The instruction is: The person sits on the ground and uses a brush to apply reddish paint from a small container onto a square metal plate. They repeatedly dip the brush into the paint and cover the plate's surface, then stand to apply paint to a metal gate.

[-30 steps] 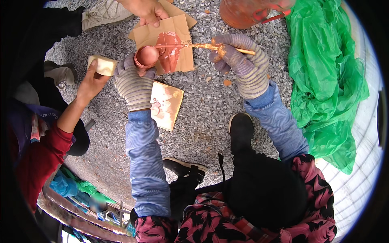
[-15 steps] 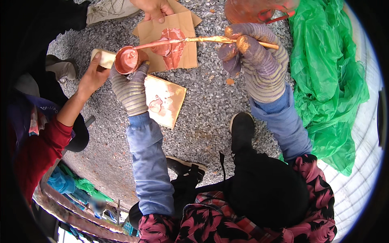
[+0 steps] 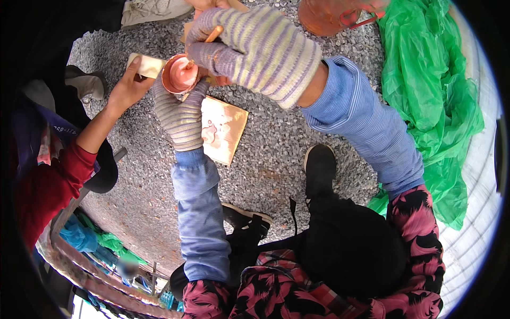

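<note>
My left hand (image 3: pixel 180 117), in a striped knit glove, is closed around a small cup (image 3: pixel 166 80) of pinkish-red paint. My right hand (image 3: pixel 260 56), gloved alike, grips a thin stick (image 3: pixel 214 33) whose upper end pokes out above the fingers. Its lower end dips into the paint, right over the cup. Just left of the cup, another person's hand (image 3: pixel 125 90) holds a cream-coloured block (image 3: pixel 146 65), perhaps a sponge. My right glove hides most of the brown, paint-smeared board beyond, which another hand (image 3: pixel 210 4) touches at the top edge.
On the gravel (image 3: pixel 265 138) below the cup lies a tan board (image 3: pixel 231 133) with a paint blot. A reddish plastic container (image 3: pixel 332 18) stands at the far right. Green plastic sheeting (image 3: pixel 425 106) spreads along the right side. My shoe (image 3: pixel 320 162) rests on the gravel.
My right hand has swung left and the stick has turned from lying level to standing steeply in the cup. My left hand and the cup have shifted slightly right.
</note>
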Demonstrator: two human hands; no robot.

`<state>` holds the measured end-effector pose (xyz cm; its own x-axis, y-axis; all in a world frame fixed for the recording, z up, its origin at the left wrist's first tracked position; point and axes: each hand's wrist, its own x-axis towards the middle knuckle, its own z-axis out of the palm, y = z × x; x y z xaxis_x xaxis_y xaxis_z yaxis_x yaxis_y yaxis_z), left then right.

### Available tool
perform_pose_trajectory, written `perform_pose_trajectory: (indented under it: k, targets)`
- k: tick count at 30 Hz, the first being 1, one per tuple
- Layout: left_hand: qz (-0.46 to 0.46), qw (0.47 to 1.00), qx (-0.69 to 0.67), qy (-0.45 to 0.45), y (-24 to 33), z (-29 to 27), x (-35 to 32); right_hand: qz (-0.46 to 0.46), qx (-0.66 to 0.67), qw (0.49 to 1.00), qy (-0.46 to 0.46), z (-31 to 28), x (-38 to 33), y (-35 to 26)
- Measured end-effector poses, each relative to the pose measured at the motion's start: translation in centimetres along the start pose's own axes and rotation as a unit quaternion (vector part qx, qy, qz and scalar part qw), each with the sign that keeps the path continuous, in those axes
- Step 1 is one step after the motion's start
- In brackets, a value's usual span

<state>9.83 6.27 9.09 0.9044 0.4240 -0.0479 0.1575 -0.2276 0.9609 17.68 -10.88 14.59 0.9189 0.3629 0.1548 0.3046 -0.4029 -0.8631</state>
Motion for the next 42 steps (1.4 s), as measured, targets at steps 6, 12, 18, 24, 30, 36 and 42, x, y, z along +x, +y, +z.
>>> perform_pose_trajectory:
  k: [6,12,18,24,30,36,42]
  targets:
    - [0.015,1.0,-0.006,0.007,0.3,-0.2,0.6,-0.021,-0.14,0.989,-0.029,-1.4,1.0,-0.1]
    - [0.009,0.999,-0.03,0.031,0.6,-1.9,-0.3,0.124,-0.02,0.977,-0.17,-9.4,-6.4,2.5]
    - [0.04,0.999,0.019,0.018,1.2,-2.1,0.0,0.161,-0.446,0.879,-0.053,-7.4,-17.8,10.4]
    - [0.025,0.998,-0.038,0.034,2.8,-2.3,-1.0,0.191,-0.433,0.878,-0.065,-6.4,-15.9,10.1]
    - [0.036,0.999,-0.009,0.012,2.9,-2.3,-1.3,0.299,0.299,0.906,-0.014,-6.8,-13.9,8.6]
    - [0.01,1.0,-0.009,0.004,4.0,-2.7,-2.1,0.296,0.439,0.836,-0.143,-5.0,-12.0,7.6]
    - [0.007,1.0,-0.028,-0.001,4.6,-1.8,-3.0,0.293,0.398,0.858,-0.14,-3.9,-9.6,6.3]
